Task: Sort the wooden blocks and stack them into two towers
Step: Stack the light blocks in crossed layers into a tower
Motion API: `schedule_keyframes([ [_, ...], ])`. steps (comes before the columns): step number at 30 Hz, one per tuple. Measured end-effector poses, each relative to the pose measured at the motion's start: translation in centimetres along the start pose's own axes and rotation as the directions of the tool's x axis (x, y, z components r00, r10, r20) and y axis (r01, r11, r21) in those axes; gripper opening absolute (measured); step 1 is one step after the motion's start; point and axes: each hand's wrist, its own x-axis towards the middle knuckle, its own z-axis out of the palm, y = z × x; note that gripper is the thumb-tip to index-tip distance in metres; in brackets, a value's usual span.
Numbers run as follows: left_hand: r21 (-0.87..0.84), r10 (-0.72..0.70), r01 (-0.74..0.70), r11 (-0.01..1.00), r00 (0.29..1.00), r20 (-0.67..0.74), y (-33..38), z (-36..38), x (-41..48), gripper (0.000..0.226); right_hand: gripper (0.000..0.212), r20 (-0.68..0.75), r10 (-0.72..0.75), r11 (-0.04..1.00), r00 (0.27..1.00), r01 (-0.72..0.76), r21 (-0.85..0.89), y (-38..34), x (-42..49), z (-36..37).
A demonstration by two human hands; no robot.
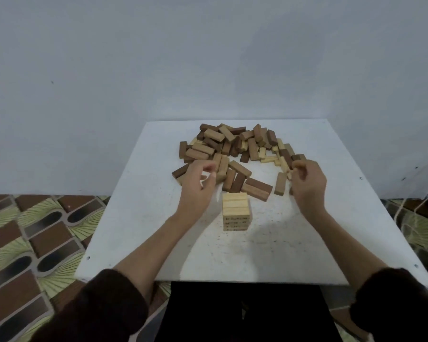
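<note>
While your right hand point(308, 186) hangs over the right edge of the loose blocks, its fingers are curled in towards the thumb, and a pale block point(289, 174) shows at the fingertips as if pinched there. Blur softens the grip. Just left of that hand a tan block point(280, 183) lies alone on the table, pointing away from you.

Your left hand point(198, 186) is over the left side of the spread. Its fingers are bent and its thumb is set apart from them, right beside some pale blocks. The hand is smeared by blur, so you cannot tell whether it grips anything.

Between your two forearms, nearer to you than the loose blocks, stands the pale tower point(235, 211). It is built only of light wood in several layers, and its top layer is blocks laid side by side. It stands upright and apart from both hands. Just beyond its right corner two dark blocks point(257, 189) lie side by side.

Farther back, the pile point(232, 144) of mixed dark, tan and pale blocks lies in a heap across the far half of the white table point(139, 218), some flat and some tilted on others.

Dark sleeves point(97, 307) are pushed up on both of your forearms. The floor point(22, 230) to the left has a brown and green pattern, and a plain pale wall point(134, 58) rises behind the table.
</note>
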Motion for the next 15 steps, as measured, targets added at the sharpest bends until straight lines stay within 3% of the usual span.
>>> schedule_keyframes([
  [3,0.205,0.063,-0.117,0.972,0.966,0.252,0.7,1.6,4.2,0.02,0.011,0.125,0.184,0.973,0.975,-0.163,-0.16,0.3,3.1,0.2],
  [7,0.391,0.086,-0.382,0.837,0.799,0.595,1.1,5.4,8.5,0.025,0.019,0.226,0.191,0.833,0.955,-0.036,-0.552,-0.2,4.4,1.2],
  [10,0.443,0.055,-0.479,0.758,0.724,0.688,0.9,8.1,10.5,0.029,0.021,0.245,0.194,0.748,0.95,0.018,-0.663,-0.2,4.9,1.7],
  [15,0.562,0.004,-0.575,0.594,0.701,0.713,0.3,11.2,12.7,0.026,0.023,0.222,0.235,0.68,0.946,0.003,-0.733,-0.5,5.4,2.3],
])
